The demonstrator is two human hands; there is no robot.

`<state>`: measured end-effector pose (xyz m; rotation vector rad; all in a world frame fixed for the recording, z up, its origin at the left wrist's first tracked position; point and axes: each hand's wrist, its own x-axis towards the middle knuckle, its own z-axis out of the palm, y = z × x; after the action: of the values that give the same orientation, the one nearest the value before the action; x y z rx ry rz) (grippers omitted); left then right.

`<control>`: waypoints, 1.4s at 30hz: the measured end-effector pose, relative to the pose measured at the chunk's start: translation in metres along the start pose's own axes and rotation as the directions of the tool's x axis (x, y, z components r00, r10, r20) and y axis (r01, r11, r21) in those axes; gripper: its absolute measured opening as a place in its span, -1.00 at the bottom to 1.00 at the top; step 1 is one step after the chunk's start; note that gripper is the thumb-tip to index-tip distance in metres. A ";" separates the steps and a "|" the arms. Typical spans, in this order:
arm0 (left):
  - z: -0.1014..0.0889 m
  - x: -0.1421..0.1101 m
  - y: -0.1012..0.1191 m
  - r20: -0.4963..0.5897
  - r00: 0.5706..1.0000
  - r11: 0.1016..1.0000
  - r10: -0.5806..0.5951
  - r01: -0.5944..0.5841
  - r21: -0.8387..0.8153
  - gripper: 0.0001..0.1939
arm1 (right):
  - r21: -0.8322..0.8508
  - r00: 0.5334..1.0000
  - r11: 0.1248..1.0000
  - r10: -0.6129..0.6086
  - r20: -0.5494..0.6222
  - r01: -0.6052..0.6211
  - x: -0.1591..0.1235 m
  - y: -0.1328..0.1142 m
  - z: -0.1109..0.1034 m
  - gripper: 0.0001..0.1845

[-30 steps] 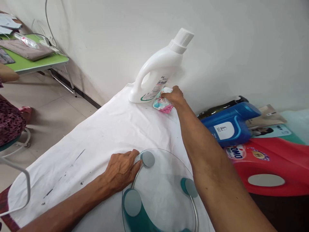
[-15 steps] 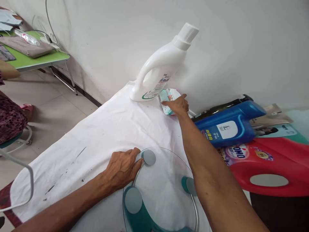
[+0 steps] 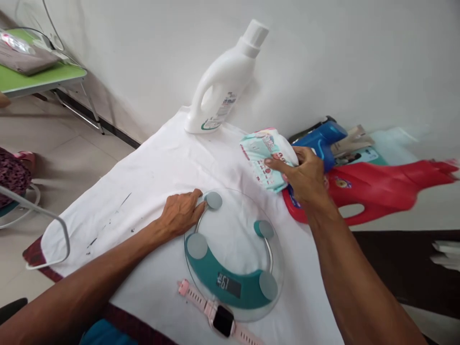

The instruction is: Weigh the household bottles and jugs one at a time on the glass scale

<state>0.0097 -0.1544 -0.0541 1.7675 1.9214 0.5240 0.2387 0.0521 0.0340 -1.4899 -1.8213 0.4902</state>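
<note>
My right hand (image 3: 305, 175) grips a soft pale-green and pink packet (image 3: 264, 158) and holds it above the white cloth (image 3: 143, 182), just beyond the round glass scale (image 3: 232, 254). My left hand (image 3: 181, 213) lies flat on the cloth with its fingertips against the scale's far-left rim. The scale's teal band shows a lit display. A white detergent bottle (image 3: 221, 84) leans against the wall at the back of the cloth.
A pink smartwatch (image 3: 215, 314) lies in front of the scale. Right of the cloth lie a red detergent jug (image 3: 377, 191), a blue bottle (image 3: 321, 139) and some flat packets. A green table (image 3: 39, 76) stands at far left, with a person's patterned clothing (image 3: 12, 175) nearby.
My right hand has lifted the packet from beside the white bottle and drawn it back toward the scale. The view has tipped down, bringing the scale's display and the watch into sight.
</note>
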 end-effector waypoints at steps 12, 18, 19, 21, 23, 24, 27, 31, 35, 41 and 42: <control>-0.004 -0.002 0.002 -0.064 0.998 0.996 -0.009 0.014 0.084 -0.57 | -0.043 0.962 0.996 -0.067 0.264 0.082 -0.191 -0.013 -0.049 -0.22; -0.003 -0.003 0.000 -0.098 0.995 0.997 0.023 -0.015 0.075 -0.59 | 0.262 0.994 0.965 -0.019 0.108 -0.010 -0.213 0.000 -0.056 -0.22; -0.003 -0.003 0.000 -0.104 0.994 0.997 0.029 -0.021 0.074 -0.59 | 0.329 1.000 0.944 0.028 0.015 -0.031 -0.217 0.006 -0.055 -0.32; -0.002 -0.003 -0.002 -0.116 0.992 0.997 0.039 -0.031 0.074 -0.59 | 0.438 0.973 0.895 0.169 -0.155 -0.085 -0.225 0.020 -0.049 -0.43; -0.001 -0.003 -0.003 -0.129 0.990 0.996 0.048 -0.037 0.082 -0.58 | 0.516 0.915 0.848 0.297 -0.273 -0.121 -0.230 0.034 -0.041 -0.40; 0.000 -0.002 -0.004 -0.138 0.989 0.995 0.050 -0.038 0.089 -0.59 | 0.546 0.889 0.830 0.333 -0.314 -0.118 -0.232 0.040 -0.037 -0.38; 0.001 -0.001 -0.005 -0.158 0.985 0.994 0.066 -0.050 0.100 -0.59 | 0.582 0.832 0.811 0.362 -0.420 -0.059 -0.234 0.055 -0.026 -0.35; 0.002 0.001 -0.006 -0.173 0.981 0.993 0.093 -0.078 0.093 -0.58 | 0.556 0.827 0.831 0.332 -0.454 -0.028 -0.232 0.064 -0.024 -0.35; 0.001 0.002 -0.006 -0.171 0.981 0.994 0.093 -0.082 0.071 -0.58 | 0.523 0.847 0.851 0.317 -0.427 -0.055 -0.233 0.067 -0.027 -0.33; 0.000 0.003 -0.006 -0.166 0.981 0.995 0.095 -0.088 0.049 -0.56 | 0.501 0.843 0.862 0.321 -0.431 -0.072 -0.236 0.069 -0.030 -0.35; 0.000 0.003 -0.006 -0.164 0.982 0.995 0.095 -0.088 0.047 -0.56 | 0.505 0.841 0.860 0.324 -0.434 -0.072 -0.235 0.070 -0.030 -0.35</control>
<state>0.0046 -0.1516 -0.0580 1.8979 1.9799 0.6895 0.3247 -0.1588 -0.0622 -1.3111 -1.0366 0.5358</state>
